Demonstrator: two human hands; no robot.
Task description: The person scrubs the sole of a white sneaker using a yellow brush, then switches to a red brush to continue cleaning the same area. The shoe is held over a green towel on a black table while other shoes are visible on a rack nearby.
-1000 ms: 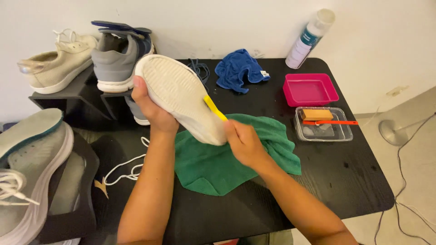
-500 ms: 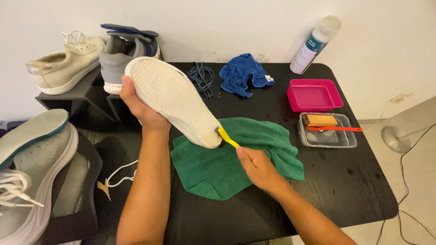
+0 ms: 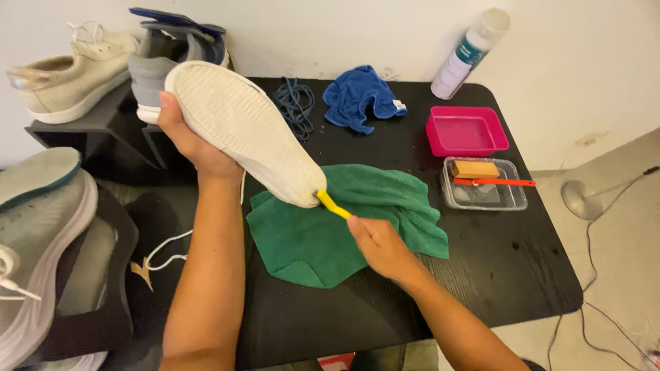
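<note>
at a black table [image 3: 522,275], we are gripping a white shoe [image 3: 240,130] in our left hand [image 3: 196,144], its sole turned up, fingers wrapped tight around the heel end, while our right hand [image 3: 381,247] is pinching the handle of a yellow brush [image 3: 332,204] whose head is touching the toe. the shoe is hanging over a green cloth [image 3: 330,233], with a blue cloth [image 3: 361,96] at twelve o'clock, a pink tray [image 3: 466,130] at two o'clock and a clear tray [image 3: 485,185] at three o'clock.
</note>
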